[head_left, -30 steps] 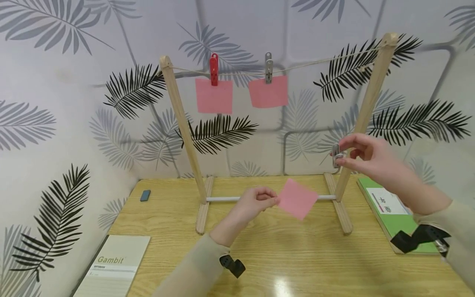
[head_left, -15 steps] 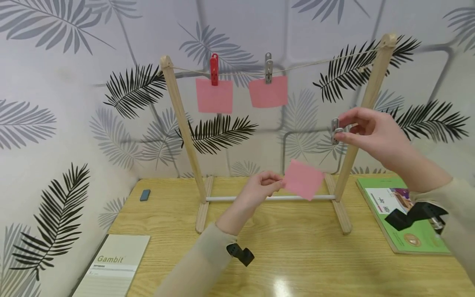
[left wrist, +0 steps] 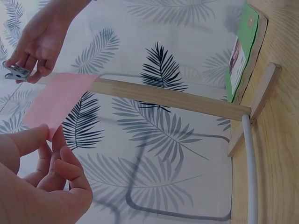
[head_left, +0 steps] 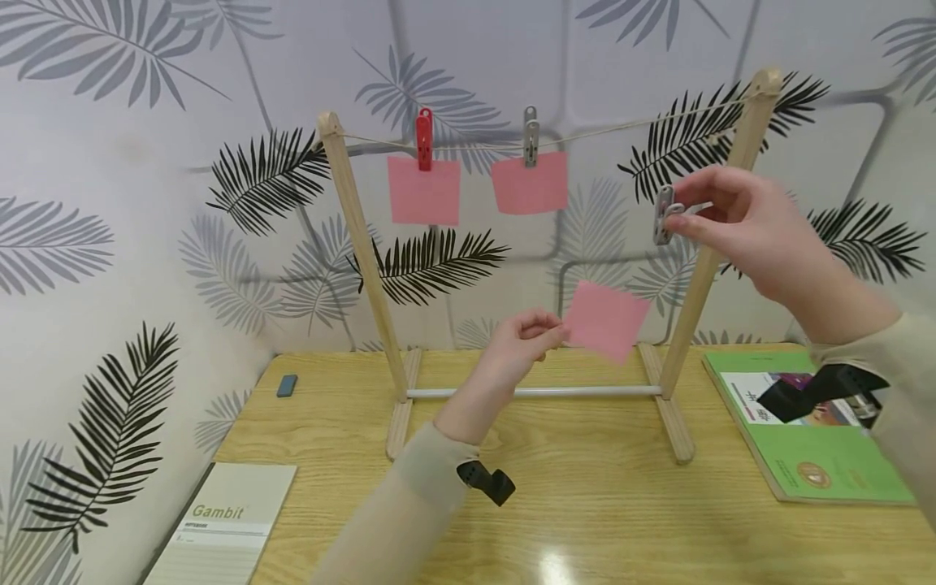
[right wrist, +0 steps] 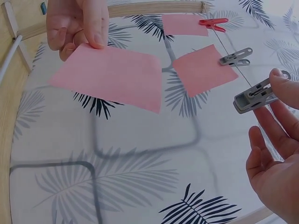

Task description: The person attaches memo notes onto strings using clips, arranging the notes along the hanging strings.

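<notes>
In the head view my left hand [head_left: 515, 349] pinches a corner of a pink paper square [head_left: 607, 322] between thumb and fingers, above the rack's lower bar. My right hand [head_left: 746, 223] grips a grey clothespin [head_left: 664, 216] by its handles, near the right post and below the string [head_left: 621, 126]. The right wrist view shows that clothespin [right wrist: 254, 95] between thumb and fingers, apart from the held paper [right wrist: 112, 74]. On the string hang two more pink papers: one [head_left: 424, 195] under a red clothespin [head_left: 424, 140], the other [head_left: 532, 185] under a grey clothespin [head_left: 530, 138].
A wooden rack with a left post [head_left: 363, 252] and right post [head_left: 720, 236] stands on the table [head_left: 570, 487], joined low by a white bar [head_left: 585, 392]. A green book [head_left: 826, 463] lies at right, a notebook [head_left: 227, 520] at left, and a small blue-grey block [head_left: 287, 385] behind it.
Both hands have risen toward the string. The left hand has carried the pink paper up and a little right; the right hand has lifted the grey clothespin alongside the right post.
</notes>
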Demonstrator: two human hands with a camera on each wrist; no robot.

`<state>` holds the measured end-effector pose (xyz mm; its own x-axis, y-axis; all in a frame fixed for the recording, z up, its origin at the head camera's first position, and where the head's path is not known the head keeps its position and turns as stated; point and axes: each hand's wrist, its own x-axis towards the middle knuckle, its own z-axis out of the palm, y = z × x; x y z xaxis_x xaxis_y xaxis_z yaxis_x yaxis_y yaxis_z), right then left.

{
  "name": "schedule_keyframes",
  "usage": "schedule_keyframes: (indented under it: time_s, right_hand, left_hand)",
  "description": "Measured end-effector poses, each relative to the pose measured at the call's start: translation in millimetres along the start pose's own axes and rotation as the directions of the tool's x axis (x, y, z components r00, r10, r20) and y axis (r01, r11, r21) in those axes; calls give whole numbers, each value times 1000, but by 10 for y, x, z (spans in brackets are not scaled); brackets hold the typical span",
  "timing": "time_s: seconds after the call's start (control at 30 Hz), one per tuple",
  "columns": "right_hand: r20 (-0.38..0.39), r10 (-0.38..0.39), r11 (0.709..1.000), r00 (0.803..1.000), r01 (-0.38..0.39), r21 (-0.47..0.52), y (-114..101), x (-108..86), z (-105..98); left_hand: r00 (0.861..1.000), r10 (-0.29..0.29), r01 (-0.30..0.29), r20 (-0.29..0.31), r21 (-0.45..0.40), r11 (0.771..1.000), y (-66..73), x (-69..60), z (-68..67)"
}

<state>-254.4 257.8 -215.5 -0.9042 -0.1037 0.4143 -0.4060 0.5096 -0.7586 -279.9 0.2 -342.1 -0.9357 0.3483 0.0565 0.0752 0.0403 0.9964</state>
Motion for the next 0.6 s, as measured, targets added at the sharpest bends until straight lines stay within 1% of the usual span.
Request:
schedule_keyframes:
  time_s: [0.07, 0.2, 0.3, 0.37, 0.47, 0.6]
  right_hand:
    - [-10, -5, 1000, 1000, 5, 11, -25, 18, -21]
    - [-38, -43, 998, 998, 45, 46, -87, 51, -69]
    - [-59, -64, 995, 996, 69, 72, -139, 80, -96]
    - [-79, -67, 995, 995, 72, 73, -181, 105, -108]
    - [-108, -69, 990, 992, 81, 114, -243, 151, -126]
    - [-150, -72, 981, 986, 97, 168, -330, 211, -155]
  left_hand:
    - [1000, 6, -6, -5, -11, 1000, 36, 19, 6]
    - [999, 2, -3, -32, -32, 999, 105, 58, 34]
    - [999, 12, -14, -49, -42, 999, 146, 90, 58]
    - [998, 25, -27, -55, -48, 998, 174, 105, 69]
    - [997, 43, -46, -61, -51, 998, 217, 127, 85]
    - [996, 48, -52, -72, -54, 997, 290, 143, 113]
